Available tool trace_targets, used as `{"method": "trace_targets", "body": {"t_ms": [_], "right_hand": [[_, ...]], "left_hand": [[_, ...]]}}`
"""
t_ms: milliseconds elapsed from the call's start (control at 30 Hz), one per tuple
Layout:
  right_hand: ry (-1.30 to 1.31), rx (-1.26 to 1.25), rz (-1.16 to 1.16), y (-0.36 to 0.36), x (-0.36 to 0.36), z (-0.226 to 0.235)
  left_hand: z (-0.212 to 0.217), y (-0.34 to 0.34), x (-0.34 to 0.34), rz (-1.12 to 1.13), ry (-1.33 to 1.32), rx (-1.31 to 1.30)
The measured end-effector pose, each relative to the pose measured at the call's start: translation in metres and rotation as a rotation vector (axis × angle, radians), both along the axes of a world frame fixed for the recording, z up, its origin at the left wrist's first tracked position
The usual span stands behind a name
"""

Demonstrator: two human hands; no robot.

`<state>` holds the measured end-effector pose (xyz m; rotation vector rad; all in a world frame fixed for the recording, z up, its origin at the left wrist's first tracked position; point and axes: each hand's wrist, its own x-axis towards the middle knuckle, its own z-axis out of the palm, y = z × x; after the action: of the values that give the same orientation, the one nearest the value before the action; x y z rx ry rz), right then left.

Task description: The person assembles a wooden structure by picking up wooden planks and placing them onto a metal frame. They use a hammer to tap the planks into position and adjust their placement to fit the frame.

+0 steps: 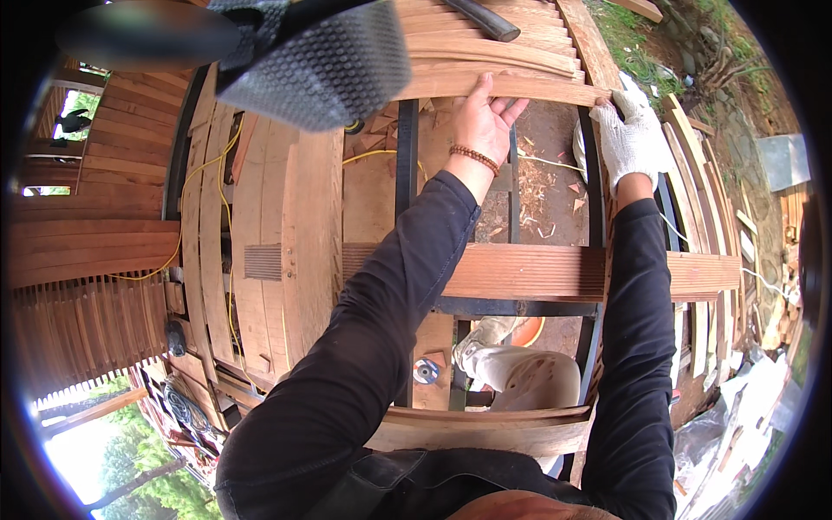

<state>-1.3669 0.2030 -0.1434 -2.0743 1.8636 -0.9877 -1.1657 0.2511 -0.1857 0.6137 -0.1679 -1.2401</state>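
A long wooden slat [542, 89] lies crosswise at the near side of a row of similar slats [485, 48]. My left hand [482, 130], bare with a brown bead bracelet [474, 157], is against its near edge. The palm is turned up, the thumb reaches over the wood and the fingers are spread. My right hand [631, 139], in a white knit glove, closes on the slat's right end, beside a long wooden rail [589, 39]. Part of its grip is hidden by the glove.
A dark bar-shaped handle [485, 19] rests on the slats. A grooved reddish board [520, 270] crosses the dark metal frame [406, 156]. Below lie wood shavings [542, 195] and a cutting disc [425, 371]. A yellow cord [227, 199] runs along the left boards. Something textured and grey [321, 65] blocks the upper left.
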Motion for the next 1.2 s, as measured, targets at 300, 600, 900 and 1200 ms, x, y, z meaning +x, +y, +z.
{"method": "trace_targets", "body": {"t_ms": [300,600,900,1200], "right_hand": [[0.340,-0.111,0.038,-0.011,-0.012,-0.010],[0.249,-0.072,0.037,0.008,-0.001,0.007],[-0.073,-0.293,0.112,0.009,0.022,0.021],[0.580,-0.033,0.435,-0.103,0.180,0.036]], "left_hand": [[-0.002,-0.004,0.000,0.018,0.005,-0.029],[0.002,-0.005,-0.008,-0.186,-0.018,0.106],[-0.013,-0.021,-0.009,-0.150,0.014,0.105],[0.003,-0.012,-0.009,-0.185,0.027,0.078]]}}
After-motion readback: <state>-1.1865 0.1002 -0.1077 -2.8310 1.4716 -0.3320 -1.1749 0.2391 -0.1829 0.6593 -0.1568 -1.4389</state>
